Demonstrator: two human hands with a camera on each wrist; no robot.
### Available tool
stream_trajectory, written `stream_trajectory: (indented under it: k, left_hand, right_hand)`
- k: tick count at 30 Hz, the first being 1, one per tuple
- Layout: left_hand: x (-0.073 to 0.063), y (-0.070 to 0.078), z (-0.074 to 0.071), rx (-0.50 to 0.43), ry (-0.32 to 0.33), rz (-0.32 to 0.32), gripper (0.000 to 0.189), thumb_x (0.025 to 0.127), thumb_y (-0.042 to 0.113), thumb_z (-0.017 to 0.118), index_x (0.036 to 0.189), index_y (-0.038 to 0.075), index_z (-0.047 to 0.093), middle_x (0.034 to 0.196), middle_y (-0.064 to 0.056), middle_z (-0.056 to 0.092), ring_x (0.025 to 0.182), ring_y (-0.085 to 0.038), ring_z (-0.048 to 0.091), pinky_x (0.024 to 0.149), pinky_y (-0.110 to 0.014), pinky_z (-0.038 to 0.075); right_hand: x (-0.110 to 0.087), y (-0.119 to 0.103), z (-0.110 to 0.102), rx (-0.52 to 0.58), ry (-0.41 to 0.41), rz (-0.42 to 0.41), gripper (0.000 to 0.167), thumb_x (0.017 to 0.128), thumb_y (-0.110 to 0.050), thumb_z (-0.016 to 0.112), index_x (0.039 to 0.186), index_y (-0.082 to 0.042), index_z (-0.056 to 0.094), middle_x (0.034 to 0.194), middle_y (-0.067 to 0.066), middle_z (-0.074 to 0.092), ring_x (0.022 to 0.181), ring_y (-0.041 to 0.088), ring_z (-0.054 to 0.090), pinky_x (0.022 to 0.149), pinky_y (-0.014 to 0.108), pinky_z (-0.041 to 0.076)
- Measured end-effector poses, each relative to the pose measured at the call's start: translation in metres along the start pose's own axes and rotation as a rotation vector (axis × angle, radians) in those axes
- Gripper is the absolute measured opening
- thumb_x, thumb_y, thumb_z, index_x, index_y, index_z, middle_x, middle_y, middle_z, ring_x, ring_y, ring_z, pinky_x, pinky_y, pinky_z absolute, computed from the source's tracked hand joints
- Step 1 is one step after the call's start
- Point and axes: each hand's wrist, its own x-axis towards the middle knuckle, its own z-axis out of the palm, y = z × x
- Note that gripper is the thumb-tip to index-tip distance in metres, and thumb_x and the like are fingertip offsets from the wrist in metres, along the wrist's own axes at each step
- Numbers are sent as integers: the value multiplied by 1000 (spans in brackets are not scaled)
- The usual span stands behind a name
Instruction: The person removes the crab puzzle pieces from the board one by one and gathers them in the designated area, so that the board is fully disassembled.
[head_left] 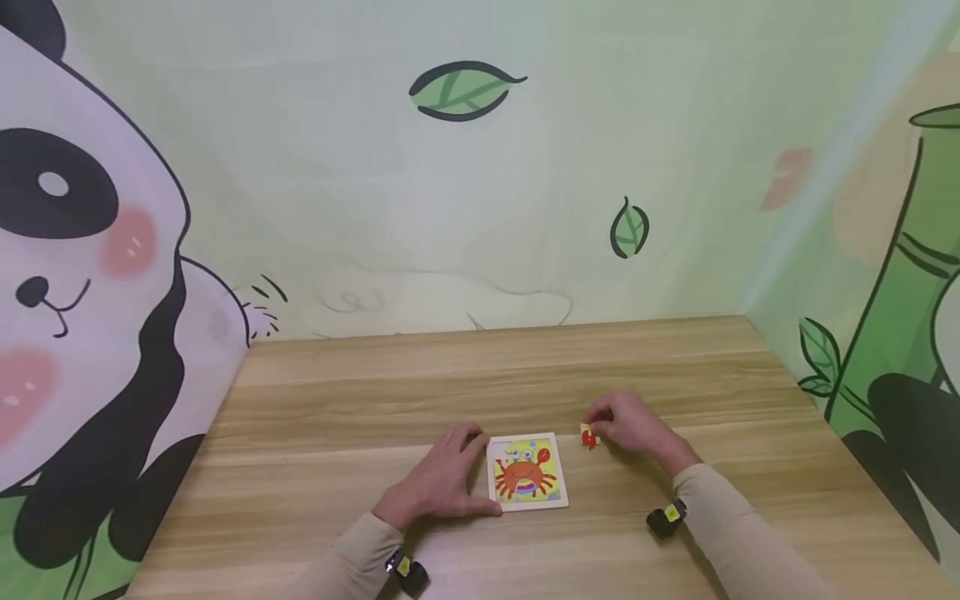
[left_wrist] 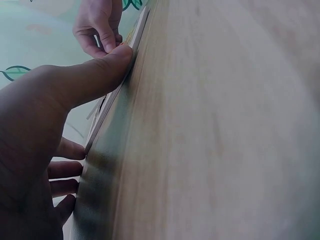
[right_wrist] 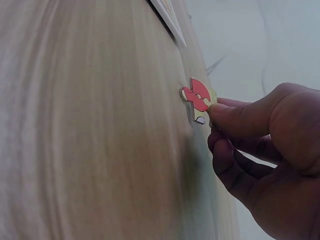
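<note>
Pinching a small red-and-yellow puzzle piece [head_left: 588,437] between thumb and fingers, the right hand [head_left: 633,422] is just to the right of a square puzzle board [head_left: 528,505], with a short gap between piece and board. The right wrist view shows the piece's printed face and its knobbed edge beyond the fingertips; whether it touches the wooden surface [head_left: 360,400] cannot be told. The left hand [head_left: 442,479] holds the board by its left side, thumb at the lower left corner and fingers near the upper left one. The board lies flat on the surface, its pale frame around an orange crab [head_left: 522,477] on yellow, with a whitish patch at the picture's upper left. Both forearms wear beige sleeves [head_left: 720,500], and small black devices [head_left: 666,518] with yellow labels are at the wrists. Behind, a pale green wall [head_left: 525,183] carries a painted panda [head_left: 75,275], leaves and bamboo.
</note>
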Motion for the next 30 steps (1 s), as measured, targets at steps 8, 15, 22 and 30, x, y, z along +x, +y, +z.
stream_trajectory:
  k: [8, 15, 22, 30]
  left_hand:
    - [0, 1, 0, 0, 4, -1, 107, 70, 72, 70, 146, 2, 40, 144, -13, 37, 134, -29, 37, 115, -46, 31]
    - [1, -1, 1, -7, -23, -24, 107, 70, 74, 68, 147, 6, 38, 146, -11, 35, 136, -27, 34, 116, -43, 30]
    - [1, -1, 2, -8, -1, -5, 107, 69, 73, 70, 146, 4, 40, 143, -10, 38, 132, -24, 36, 115, -40, 33]
    - [0, -2, 3, -9, 6, -1, 107, 69, 73, 70, 145, 4, 41, 143, -9, 38, 132, -23, 36, 114, -40, 33]
  right_hand:
    - [0, 0, 4, -44, 0, 23, 10, 85, -4, 70, 91, -12, 74, 89, 0, 70, 87, 17, 63, 79, 38, 55]
    - [1, 3, 5, -51, -4, 8, 10, 85, -4, 70, 91, -11, 74, 91, 2, 72, 88, 19, 65, 81, 41, 55]
    - [-1, 1, 5, -67, 13, -29, 12, 85, -2, 70, 90, -10, 76, 93, 5, 74, 92, 23, 67, 83, 44, 55]
    - [0, 3, 7, -119, 22, -60, 12, 84, -3, 71, 90, -12, 77, 97, 6, 74, 95, 26, 68, 85, 45, 55]
